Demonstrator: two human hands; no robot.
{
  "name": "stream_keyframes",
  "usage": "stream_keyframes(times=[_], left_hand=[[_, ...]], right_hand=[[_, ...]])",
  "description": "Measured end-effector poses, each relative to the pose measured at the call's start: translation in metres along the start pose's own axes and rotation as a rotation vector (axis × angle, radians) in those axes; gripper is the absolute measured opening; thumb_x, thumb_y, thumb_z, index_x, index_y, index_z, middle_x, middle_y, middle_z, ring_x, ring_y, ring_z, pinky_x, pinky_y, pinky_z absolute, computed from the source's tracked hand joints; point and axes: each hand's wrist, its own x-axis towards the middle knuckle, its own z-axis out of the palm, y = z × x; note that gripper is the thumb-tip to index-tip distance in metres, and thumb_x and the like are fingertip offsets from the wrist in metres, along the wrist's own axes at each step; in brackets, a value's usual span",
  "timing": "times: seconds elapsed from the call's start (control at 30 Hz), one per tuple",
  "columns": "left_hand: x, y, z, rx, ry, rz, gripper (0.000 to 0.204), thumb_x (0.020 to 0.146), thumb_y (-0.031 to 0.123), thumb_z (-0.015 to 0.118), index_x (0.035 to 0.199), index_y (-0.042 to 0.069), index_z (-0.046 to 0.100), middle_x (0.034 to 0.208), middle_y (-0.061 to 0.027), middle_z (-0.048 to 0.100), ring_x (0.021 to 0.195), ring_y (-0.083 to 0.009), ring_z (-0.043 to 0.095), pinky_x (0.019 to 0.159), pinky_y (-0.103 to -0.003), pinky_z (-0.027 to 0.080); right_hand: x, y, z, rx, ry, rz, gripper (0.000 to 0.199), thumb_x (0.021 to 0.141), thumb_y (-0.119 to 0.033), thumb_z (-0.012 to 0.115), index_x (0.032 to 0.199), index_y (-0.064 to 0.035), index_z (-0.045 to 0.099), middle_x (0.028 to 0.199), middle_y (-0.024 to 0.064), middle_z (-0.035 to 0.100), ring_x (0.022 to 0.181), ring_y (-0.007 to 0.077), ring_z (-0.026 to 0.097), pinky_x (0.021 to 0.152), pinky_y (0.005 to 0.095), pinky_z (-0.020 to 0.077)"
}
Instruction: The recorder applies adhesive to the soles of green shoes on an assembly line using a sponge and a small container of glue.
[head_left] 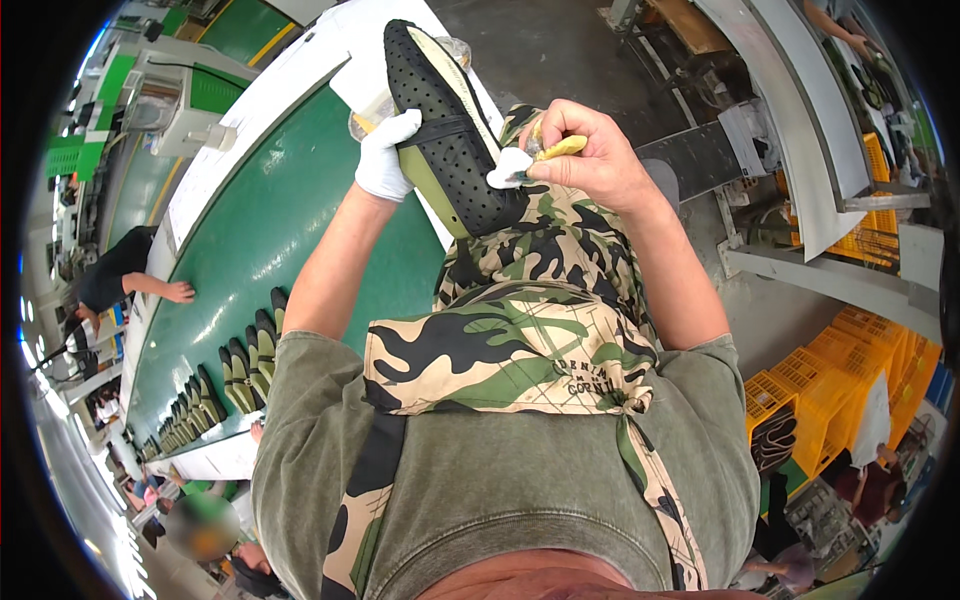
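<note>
My left hand (388, 158), in a white glove, is closed on the side of a black shoe (435, 105) with many small holes and an olive green sole. The shoe is held tilted above my lap, and a pale strip inside its opening shows. My bare right hand (592, 160) pinches a small yellow-handled tool (562, 148). A white, soft-looking tip (510, 168) below the pinching fingers touches the shoe's edge. Whether that tip is cloth or bristles, I cannot tell. A camouflage apron (520, 340) covers my lap.
To the left runs a green conveyor belt (235, 220) with a white edge. Several green and black shoes (240, 370) stand in a row on it. Another person's hand (180, 292) rests at its far edge. Orange crates (815, 385) are stacked at right, near a metal frame (830, 275).
</note>
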Motion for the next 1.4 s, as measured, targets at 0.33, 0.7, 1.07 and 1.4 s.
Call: stream_keyframes(times=[0.33,0.7,1.07,1.4], left_hand=[[0.023,-0.002,0.022,0.079,-0.147,0.016,0.07,0.079,0.014,0.066,0.144,0.003,0.041,0.132,-0.014,0.057,0.12,-0.03,0.058,0.105,-0.043,0.048],[0.066,0.021,0.179,0.126,-0.308,0.193,0.071,0.085,0.033,0.073,0.143,0.004,0.043,0.132,-0.0175,0.058,0.119,-0.0383,0.058,0.105,-0.052,0.047],[0.222,0.0,0.408,0.323,-0.352,0.097,0.04,0.097,0.025,0.062,0.13,0.003,0.056,0.129,-0.0117,0.063,0.119,-0.0271,0.059,0.11,-0.042,0.042],[0.385,-0.15,0.512,0.56,-0.3,-0.045,0.033,0.084,0.02,0.077,0.113,0.006,0.069,0.105,-0.0077,0.072,0.094,-0.0234,0.069,0.083,-0.04,0.056]], right_hand=[[0.0,-0.006,-0.027,-0.048,-0.076,-0.063,0.025,0.079,-0.003,0.077,0.082,-0.0065,0.052,0.097,0.0096,0.064,0.091,0.0145,0.059,0.079,0.0292,0.0479],[-0.065,0.095,-0.133,0.497,0.644,-0.266,0.023,0.082,0.002,0.072,0.096,-0.0061,0.056,0.09,0.005,0.065,0.079,0.0137,0.063,0.068,0.0269,0.051],[-0.108,0.192,-0.192,0.881,0.948,-0.138,0.018,0.086,-0.003,0.07,0.092,-0.0111,0.055,0.083,0.0028,0.062,0.073,0.0158,0.061,0.066,0.0311,0.0488],[-0.084,0.204,-0.257,0.755,1.052,-0.11,0.023,0.08,-0.005,0.077,0.088,-0.0089,0.056,0.074,0.0002,0.058,0.06,0.0097,0.052,0.054,0.0264,0.0391]])
